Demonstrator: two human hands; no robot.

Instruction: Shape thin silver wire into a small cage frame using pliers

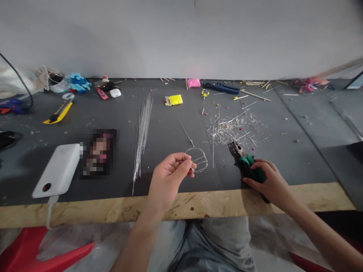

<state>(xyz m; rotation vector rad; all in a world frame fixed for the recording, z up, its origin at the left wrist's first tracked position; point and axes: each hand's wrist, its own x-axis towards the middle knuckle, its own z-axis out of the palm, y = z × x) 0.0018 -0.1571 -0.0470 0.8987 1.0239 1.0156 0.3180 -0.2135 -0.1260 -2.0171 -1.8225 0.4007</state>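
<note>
Between the thumb and fingers of my left hand (172, 173) is a small round wire frame (206, 160) with thin wires across its middle. My fingertips hide its left side. My right hand (269, 180) is wrapped round the green and black handles of a pair of pliers (246, 158), whose jaws point away from me, low over the table. Just beyond the wire frame lies a single wire with a twisted end (185, 132). A heap of cut wire pieces (227, 126) spreads past the plier jaws. Left of my left hand lies a bundle of long straight wires (143, 128).
Toward the back are a yellow packet (174, 100), a pink packet (194, 83), a beaded wire piece (204, 99) and a dark blue tool (221, 88). At left lie a yellow cutter knife (59, 112), a white power bank (58, 170) and a blurred-out dark rectangle (99, 153).
</note>
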